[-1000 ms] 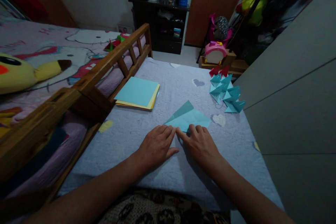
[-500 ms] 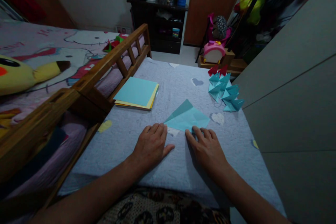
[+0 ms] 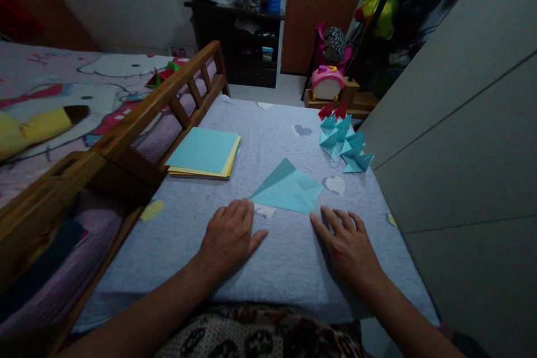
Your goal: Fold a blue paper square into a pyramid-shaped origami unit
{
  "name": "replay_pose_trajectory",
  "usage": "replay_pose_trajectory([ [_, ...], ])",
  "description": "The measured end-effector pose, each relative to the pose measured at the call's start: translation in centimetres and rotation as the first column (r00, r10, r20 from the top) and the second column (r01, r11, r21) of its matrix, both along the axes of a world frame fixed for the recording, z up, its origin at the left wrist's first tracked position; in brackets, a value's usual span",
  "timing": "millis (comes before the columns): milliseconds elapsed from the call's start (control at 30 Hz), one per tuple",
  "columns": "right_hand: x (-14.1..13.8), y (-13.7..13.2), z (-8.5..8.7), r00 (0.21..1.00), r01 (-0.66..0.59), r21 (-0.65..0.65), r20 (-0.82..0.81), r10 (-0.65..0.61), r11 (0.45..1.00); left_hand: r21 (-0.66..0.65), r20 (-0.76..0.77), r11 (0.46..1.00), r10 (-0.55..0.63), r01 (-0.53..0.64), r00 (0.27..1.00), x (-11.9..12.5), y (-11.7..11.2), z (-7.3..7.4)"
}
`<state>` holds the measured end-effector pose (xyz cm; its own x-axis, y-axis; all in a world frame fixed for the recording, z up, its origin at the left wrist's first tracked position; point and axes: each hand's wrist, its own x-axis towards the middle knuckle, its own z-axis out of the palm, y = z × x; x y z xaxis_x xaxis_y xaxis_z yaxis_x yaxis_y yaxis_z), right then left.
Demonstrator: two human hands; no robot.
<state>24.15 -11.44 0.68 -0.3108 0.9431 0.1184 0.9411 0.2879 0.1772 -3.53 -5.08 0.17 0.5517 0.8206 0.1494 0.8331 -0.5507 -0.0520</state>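
Note:
A light-blue sheet of origami paper (image 3: 289, 189), folded and creased, lies flat on the cloth-covered table in front of me. My left hand (image 3: 230, 234) rests on the cloth with its fingertips at the paper's left corner and its thumb held apart. Just beyond the paper's lower right edge, my right hand (image 3: 346, 238) lies with fingers spread, its thumb tip close to the bottom corner. Neither hand grasps anything.
A stack of square coloured paper (image 3: 203, 151), blue on top, sits at the left. Folded blue paper pieces (image 3: 346, 145) and red ones (image 3: 333, 111) stand at the back right. A wooden bed rail (image 3: 159, 106) borders the left side, a pale cabinet (image 3: 453, 123) the right.
My right hand has slid right along the paper's lower edge and come off it. My left hand stays at the left corner. The whole view has shifted slightly.

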Motion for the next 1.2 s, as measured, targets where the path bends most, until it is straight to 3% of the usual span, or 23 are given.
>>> replay_pose_trajectory([
  [100,0.8,0.2,0.6,0.999,0.013,-0.026,-0.038,-0.014,1.000,-0.009,0.016,1.000,0.028,-0.028,0.999,-0.1,-0.1,0.0],
  [200,0.9,1.4,1.5,0.981,0.031,-0.098,-0.187,-0.049,0.995,-0.023,0.049,0.999,0.045,-0.044,0.998,-0.2,-0.1,0.0],
  [300,0.2,3.5,2.1,0.941,0.094,-0.083,-0.319,-0.116,0.992,-0.046,0.086,0.998,0.049,-0.045,0.995,-0.3,0.0,0.1],
  [433,-1.5,6.2,1.4,0.931,0.180,-0.064,-0.313,-0.190,0.982,-0.053,0.153,0.998,0.030,-0.022,0.988,-0.6,0.3,0.1],
  [533,-2.5,7.2,0.5,0.902,0.177,-0.090,-0.384,-0.198,0.980,-0.043,0.266,0.997,-0.052,0.065,0.963,-0.4,0.6,0.2],
  [667,-3.2,7.1,-0.2,0.833,0.090,-0.066,-0.542,-0.111,0.994,-0.126,0.452,0.971,-0.127,0.204,0.883,1.2,1.3,1.2],
  [900,-3.5,6.4,0.0,0.705,-0.096,0.149,-0.688,0.173,0.984,-0.243,0.622,0.909,-0.121,0.338,0.774,4.3,3.6,2.5],
  [1067,-2.7,6.2,0.2,0.804,-0.154,0.197,-0.545,0.239,0.968,-0.266,0.701,0.883,-0.098,0.386,0.707,3.6,5.1,2.3],
  [1200,-1.7,6.0,0.4,0.879,-0.139,0.158,-0.436,0.195,0.978,-0.362,0.671,0.832,-0.081,0.421,0.737,2.3,5.9,2.7],
])
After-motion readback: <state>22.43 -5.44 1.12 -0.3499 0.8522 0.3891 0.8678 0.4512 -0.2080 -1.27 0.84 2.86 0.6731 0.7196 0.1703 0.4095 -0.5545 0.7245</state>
